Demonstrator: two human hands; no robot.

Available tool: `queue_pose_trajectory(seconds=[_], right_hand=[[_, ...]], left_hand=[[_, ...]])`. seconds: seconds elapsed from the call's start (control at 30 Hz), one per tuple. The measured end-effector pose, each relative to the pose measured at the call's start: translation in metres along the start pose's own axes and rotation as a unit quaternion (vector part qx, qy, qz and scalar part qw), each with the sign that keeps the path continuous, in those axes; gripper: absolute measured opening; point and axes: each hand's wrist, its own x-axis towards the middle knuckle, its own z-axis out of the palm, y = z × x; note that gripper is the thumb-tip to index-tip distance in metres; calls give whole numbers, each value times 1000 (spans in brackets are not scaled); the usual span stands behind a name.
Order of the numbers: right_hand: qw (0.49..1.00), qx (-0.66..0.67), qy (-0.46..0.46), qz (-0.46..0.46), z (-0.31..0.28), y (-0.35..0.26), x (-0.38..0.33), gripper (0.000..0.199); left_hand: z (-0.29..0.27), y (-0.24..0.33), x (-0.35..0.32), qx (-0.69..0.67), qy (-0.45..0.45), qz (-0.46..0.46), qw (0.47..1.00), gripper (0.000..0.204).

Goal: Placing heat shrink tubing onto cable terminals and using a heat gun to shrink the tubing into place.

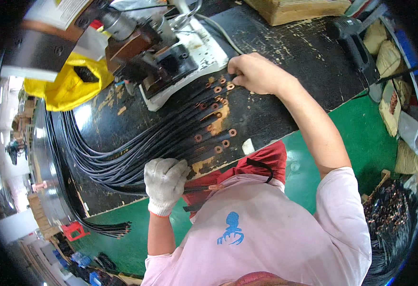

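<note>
A bundle of black cables with copper ring lugs lies across the dark table, curving down from the left. My left hand, in a white knit glove, is closed at the table's near edge around a black cable, whose copper end sticks out past the glove over my lap. Bare, my right hand reaches to the far side of the lugs. Its thumb and index finger pinch the end of a cable there; the fingers partly hide that end. One copper lug lies just below these fingertips.
A bench press on a white base stands beyond the cables. Left of it hangs a yellow bag. A wooden box and a dark hand-held tool lie farther right. Sacks and heaped cables line the right side.
</note>
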Motion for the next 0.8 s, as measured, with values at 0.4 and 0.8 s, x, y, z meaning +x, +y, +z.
queue_pose_trajectory(seconds=[0.4,0.8], right_hand=[[996,-54,-28,61,-1,-2,1,4],[791,-24,540,287,-269,263,-186,29]], left_hand=[[2,5,4,14,1,7,1000,19],[7,5,9,-2,47,80,996,34]])
